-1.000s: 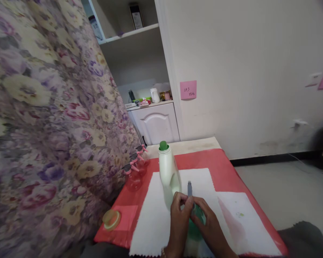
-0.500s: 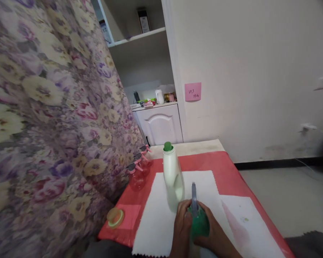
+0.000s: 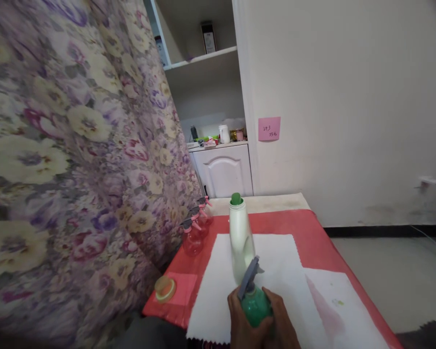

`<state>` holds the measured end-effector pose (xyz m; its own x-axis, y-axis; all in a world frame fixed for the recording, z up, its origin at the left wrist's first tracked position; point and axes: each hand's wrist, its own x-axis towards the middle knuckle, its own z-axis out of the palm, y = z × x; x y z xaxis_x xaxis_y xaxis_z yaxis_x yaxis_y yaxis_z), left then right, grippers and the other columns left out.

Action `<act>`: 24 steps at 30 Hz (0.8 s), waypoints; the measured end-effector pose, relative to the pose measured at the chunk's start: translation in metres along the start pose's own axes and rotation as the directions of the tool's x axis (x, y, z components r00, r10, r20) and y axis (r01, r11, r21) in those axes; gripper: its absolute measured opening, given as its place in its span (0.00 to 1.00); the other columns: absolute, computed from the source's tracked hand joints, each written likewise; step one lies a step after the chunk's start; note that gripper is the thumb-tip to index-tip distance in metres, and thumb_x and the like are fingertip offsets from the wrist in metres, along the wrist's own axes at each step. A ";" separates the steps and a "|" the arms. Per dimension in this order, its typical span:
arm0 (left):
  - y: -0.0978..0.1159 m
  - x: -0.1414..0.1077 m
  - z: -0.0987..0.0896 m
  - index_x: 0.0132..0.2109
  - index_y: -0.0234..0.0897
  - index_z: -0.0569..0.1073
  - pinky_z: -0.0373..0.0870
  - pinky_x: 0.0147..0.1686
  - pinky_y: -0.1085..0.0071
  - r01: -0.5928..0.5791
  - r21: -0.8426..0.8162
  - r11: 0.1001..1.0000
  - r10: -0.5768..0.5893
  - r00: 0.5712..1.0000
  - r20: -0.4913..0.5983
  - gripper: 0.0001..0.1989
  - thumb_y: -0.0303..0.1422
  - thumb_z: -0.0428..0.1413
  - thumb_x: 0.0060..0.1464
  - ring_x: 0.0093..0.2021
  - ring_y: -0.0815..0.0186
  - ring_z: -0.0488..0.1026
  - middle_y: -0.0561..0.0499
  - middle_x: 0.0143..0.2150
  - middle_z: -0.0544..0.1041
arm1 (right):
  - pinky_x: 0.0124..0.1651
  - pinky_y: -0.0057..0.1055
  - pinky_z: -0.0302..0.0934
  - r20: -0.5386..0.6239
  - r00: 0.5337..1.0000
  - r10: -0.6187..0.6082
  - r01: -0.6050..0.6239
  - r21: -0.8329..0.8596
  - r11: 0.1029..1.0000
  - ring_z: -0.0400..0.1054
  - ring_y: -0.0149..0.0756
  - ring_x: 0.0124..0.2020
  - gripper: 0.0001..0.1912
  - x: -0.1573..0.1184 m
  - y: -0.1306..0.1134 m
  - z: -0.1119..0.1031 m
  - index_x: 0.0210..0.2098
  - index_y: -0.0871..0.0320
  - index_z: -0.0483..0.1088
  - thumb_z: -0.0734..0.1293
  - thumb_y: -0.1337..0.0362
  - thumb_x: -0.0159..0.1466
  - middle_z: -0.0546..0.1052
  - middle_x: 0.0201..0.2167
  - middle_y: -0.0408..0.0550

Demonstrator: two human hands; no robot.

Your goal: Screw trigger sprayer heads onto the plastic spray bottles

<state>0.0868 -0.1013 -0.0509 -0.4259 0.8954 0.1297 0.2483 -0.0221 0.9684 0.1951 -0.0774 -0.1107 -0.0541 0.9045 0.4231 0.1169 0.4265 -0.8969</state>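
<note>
A green spray bottle with a grey trigger head is held between both hands above the white cloth. My left hand wraps its left side, with fingers up by the grey head. On the other side my right hand closes round the bottle's body. Just beyond them a pale green jug stands upright, a green piece showing in its mouth. Several clear spray bottles with pink and black tops stand in a row at the table's left edge.
A round yellowish lid or dish lies on a pink sheet at the front left of the red-covered table. A stained white sheet lies at the right. A flowered curtain hangs along the left side.
The spray bottle has turned, its grey head now tilted and angled across instead of facing end-on. Both hands have shifted with it. The whole view has moved slightly left.
</note>
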 end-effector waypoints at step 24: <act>-0.050 0.013 -0.035 0.57 0.33 0.62 0.63 0.60 0.50 -0.074 0.210 0.975 0.135 0.947 -0.291 0.38 0.33 0.63 0.35 0.59 0.46 0.67 0.39 0.53 0.68 | 0.54 0.33 0.69 0.407 0.886 -0.222 0.247 -0.011 0.969 0.74 0.42 0.50 0.18 0.007 0.039 0.000 0.53 0.48 0.71 0.66 0.60 0.64 0.79 0.48 0.49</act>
<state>0.0385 -0.1039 -0.0903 -0.6228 0.7161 0.3153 0.4565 0.0053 0.8897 0.1994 -0.0547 -0.1423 -0.4774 0.7074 0.5213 0.1107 0.6369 -0.7629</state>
